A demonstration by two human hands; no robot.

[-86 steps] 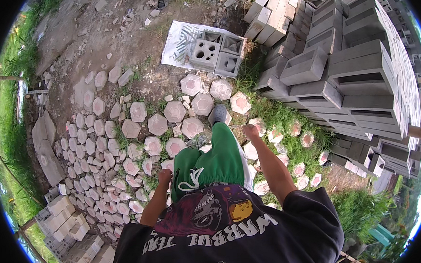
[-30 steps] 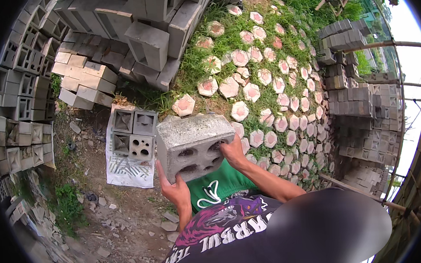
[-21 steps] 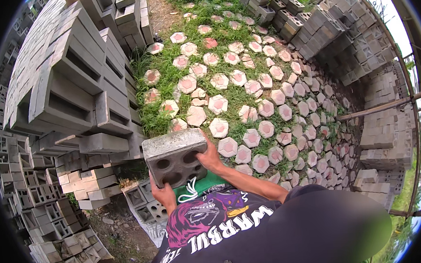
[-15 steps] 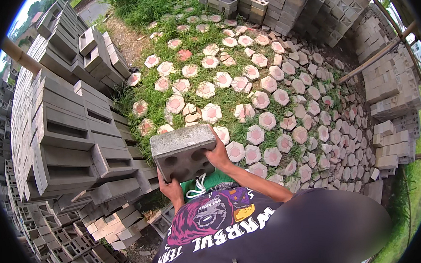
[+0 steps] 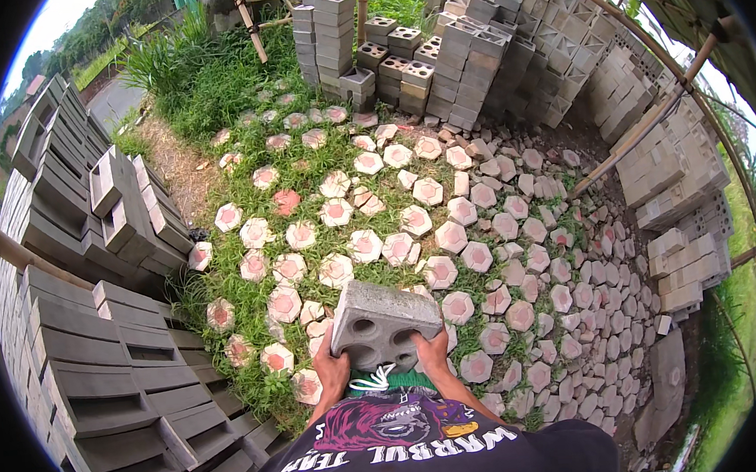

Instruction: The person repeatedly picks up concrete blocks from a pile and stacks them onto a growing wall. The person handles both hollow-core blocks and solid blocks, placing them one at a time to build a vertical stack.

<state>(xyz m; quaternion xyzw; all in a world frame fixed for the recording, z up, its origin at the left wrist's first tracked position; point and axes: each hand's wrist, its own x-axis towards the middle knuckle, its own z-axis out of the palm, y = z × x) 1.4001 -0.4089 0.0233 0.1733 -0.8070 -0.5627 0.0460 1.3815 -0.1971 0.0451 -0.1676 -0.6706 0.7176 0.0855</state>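
A grey concrete block with round holes [image 5: 391, 308] is held level in front of my waist, its holed face turned up toward me. My left hand [image 5: 330, 367] clasps its left end, with the thumb by a hole. At the opposite end, my right hand [image 5: 432, 352] grips it the same way, the thumb reaching over the holed face. Most of my fingers are hidden beneath and behind the block. Green shorts with a white drawstring [image 5: 378, 378] show just below it.
Hexagonal paving stones [image 5: 364, 246] lie spaced in grass ahead. Hollow concrete blocks [image 5: 120, 399] are piled high along my left. Stacks of holed blocks [image 5: 416, 76] stand at the far side, with more blocks [image 5: 681, 174] to the right. A bamboo pole [image 5: 615, 156] slants there.
My view has swung, bringing the far stacks further into sight. The block has moved rightward and down in the picture, away from the left-hand pile. Both hands still hold it.
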